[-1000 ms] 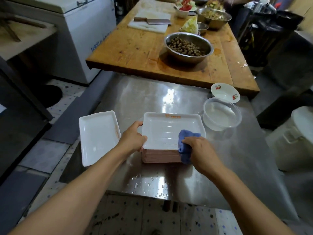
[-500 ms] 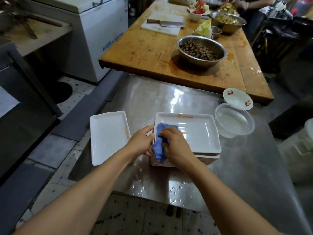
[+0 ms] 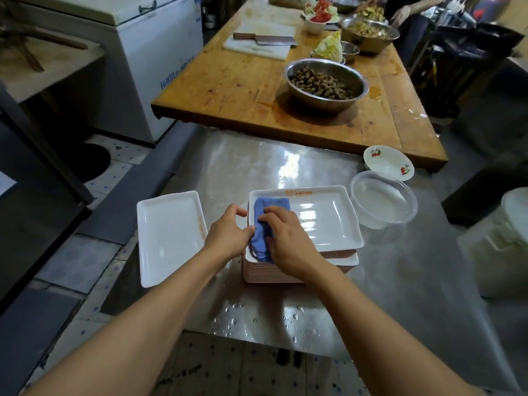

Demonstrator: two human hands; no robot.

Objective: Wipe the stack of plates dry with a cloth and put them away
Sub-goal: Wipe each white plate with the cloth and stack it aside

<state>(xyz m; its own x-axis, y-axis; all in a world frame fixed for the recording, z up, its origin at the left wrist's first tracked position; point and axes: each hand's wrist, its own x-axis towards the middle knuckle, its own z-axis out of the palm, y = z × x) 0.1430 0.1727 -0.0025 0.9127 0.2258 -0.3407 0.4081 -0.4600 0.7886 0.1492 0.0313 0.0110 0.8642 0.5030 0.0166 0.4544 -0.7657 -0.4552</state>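
Right hand (image 3: 288, 238) has dragged the blue cloth (image 3: 264, 224) to the left end of the top white rectangular plate (image 3: 323, 221), fingers pressing flat; left hand (image 3: 228, 235) grips the rim; wipe nearly complete.

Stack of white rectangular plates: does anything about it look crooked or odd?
Yes. The top white rectangular plate sits skewed, overhanging the pinkish stack of plates toward the right. Water droplets also dot the steel table at its near edge.

Left of your stack of white rectangular plates (image 3: 303, 252), a single white rectangular plate (image 3: 168, 235) blocks the way. To the right, a clear round plastic container (image 3: 383, 201) sits just beside it. The wet steel tabletop (image 3: 285, 318) nearer you lies open.
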